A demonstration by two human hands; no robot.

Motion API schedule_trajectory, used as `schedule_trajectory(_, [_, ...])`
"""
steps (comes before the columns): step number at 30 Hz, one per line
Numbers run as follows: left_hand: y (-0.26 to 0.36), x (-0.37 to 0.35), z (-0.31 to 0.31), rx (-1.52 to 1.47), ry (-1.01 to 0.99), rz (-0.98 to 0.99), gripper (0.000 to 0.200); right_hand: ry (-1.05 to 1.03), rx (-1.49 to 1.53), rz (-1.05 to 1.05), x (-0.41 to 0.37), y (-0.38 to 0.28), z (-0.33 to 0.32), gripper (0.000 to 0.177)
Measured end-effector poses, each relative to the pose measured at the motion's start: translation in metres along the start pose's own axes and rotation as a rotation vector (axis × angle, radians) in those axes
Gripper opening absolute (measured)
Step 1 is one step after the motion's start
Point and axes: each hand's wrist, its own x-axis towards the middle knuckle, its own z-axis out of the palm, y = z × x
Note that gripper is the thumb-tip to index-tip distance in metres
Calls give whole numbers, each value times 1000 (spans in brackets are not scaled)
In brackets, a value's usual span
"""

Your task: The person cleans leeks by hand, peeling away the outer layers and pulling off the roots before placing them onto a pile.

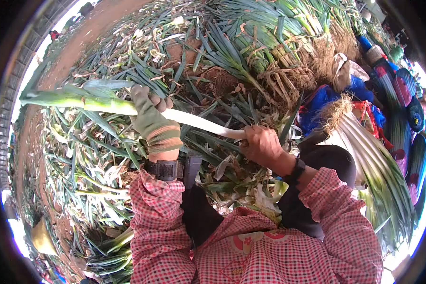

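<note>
A long leek stretches across the head view, its green top at the left and its white shaft running to the right. My left hand, in a green glove with an orange-striped cuff, is closed around the leek where green turns to white. My bare right hand grips the white root end, which is hidden inside my fist. Both hands hold the leek above a thick litter of cut leaves.
Rooted, untrimmed leeks are heaped ahead. To the right lies a bundle of white-stemmed leeks with roots on. Beyond it are blue bags and dark patterned bundles. More leeks lie at lower left, near a yellowish object.
</note>
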Motion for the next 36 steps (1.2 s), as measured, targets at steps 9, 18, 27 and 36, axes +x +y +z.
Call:
schedule_trajectory(9, [-18, 18, -16, -55, -99, -8, 23, 4, 51, -11, -5, 11, 18, 23])
schedule_trajectory(18, [-7, 35, -21, -66, 143, -1, 24, 252, 238, -190, 1, 14, 10, 49])
schedule_trajectory(27, [2, 31, -18, -222, 183, -60, 25, 311, 175, -232, 8, 8, 2, 43])
schedule_trajectory(36, [-4, 37, -29, -53, -75, 115, 21, 250, 162, -216, 15, 11, 3, 19])
